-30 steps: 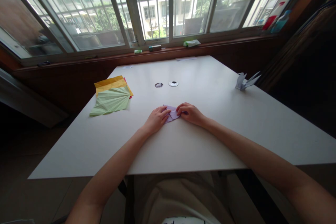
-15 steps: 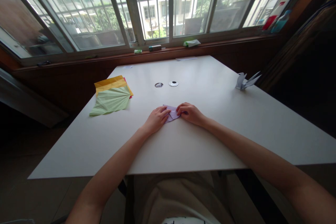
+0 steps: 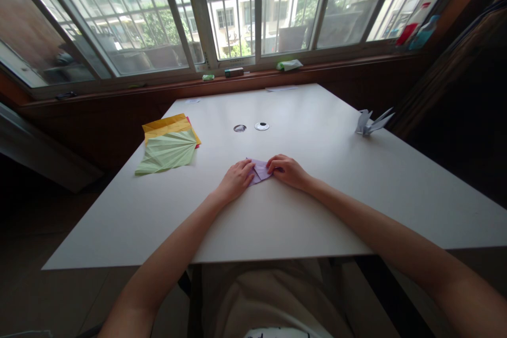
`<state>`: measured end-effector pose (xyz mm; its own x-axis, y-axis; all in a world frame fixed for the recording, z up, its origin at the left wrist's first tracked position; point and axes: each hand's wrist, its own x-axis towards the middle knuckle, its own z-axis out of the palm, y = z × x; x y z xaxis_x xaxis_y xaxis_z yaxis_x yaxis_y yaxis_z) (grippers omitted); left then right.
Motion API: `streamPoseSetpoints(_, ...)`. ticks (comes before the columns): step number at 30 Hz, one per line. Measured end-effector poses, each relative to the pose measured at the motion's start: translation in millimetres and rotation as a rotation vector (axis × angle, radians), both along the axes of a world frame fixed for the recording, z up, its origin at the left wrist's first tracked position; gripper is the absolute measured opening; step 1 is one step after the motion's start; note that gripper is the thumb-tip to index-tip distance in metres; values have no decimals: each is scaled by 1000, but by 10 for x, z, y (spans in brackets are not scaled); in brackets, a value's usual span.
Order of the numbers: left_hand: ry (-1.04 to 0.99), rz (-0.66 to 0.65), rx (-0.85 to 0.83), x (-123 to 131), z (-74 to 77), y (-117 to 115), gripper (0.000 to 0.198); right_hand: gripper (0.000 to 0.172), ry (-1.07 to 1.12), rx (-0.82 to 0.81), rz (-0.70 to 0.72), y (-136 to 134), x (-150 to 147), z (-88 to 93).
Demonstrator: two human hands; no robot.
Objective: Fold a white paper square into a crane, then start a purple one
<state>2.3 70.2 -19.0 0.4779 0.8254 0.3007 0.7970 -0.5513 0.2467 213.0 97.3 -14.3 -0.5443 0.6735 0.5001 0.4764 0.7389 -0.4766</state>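
A small folded piece of purple paper [image 3: 260, 170] lies on the white table [image 3: 253, 227], between my two hands. My left hand [image 3: 236, 179] rests on the paper's left part, its fingers together and pressing down. At the right end, my right hand [image 3: 288, 170] pinches the paper between thumb and curled fingers. A dark slit or fold line crosses the paper's middle. My fingers hide both of its ends.
Creased green paper [image 3: 168, 152] overlaps yellow paper [image 3: 164, 125] at the left. Two round discs, one silvery [image 3: 240, 128] and one white and black [image 3: 262, 126], lie beyond my hands. A grey folded paper figure [image 3: 370, 123] stands near the right edge.
The fingers of my left hand have shifted slightly left and up on the purple paper, baring a little more of its middle. My right hand is almost unmoved.
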Motion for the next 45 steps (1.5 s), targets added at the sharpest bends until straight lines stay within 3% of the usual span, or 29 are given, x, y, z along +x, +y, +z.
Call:
streamPoseSetpoints(25, -36, -21, -6, -14, 6, 12, 31, 17, -38, -12, 13, -31, 17, 49)
streamPoseSetpoints(34, -130, -66, -31, -34, 43, 4, 18, 12, -56, 16, -3, -15, 1, 16)
streamPoseSetpoints(45, -13, -33, 32, -10, -33, 18, 32, 18, -81, 14, 70, -25, 2, 19)
